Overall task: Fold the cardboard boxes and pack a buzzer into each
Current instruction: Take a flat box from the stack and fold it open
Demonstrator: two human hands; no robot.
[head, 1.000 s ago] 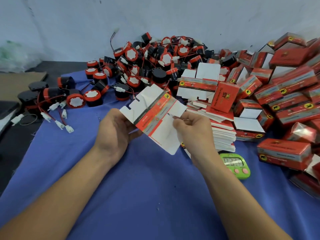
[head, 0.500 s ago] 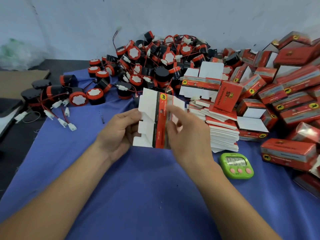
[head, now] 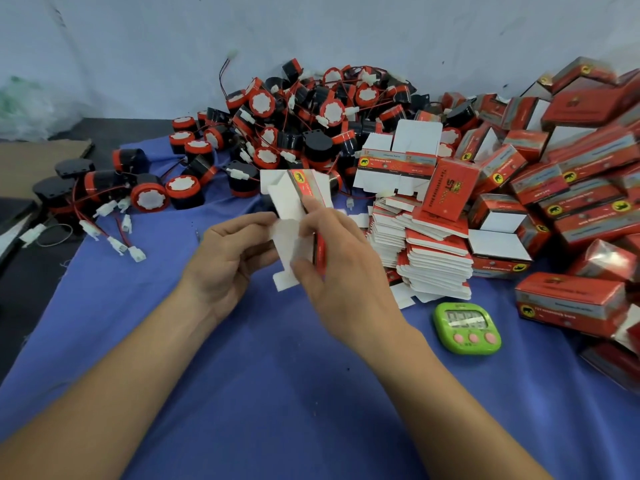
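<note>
Left hand (head: 228, 258): fingers curled, pinching the carton blank's (head: 291, 216) white flap.
Right hand (head: 341, 268): thumb and fingers gripping the blank's red edge, above the blue cloth (head: 263, 393).

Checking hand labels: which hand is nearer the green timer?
Right. The right hand, gripping the box blank, is up and left of the green timer; the left hand holds the blank's far side, farther left.

Even soft light, wide-angle edge bending, slight motion blur.
</note>
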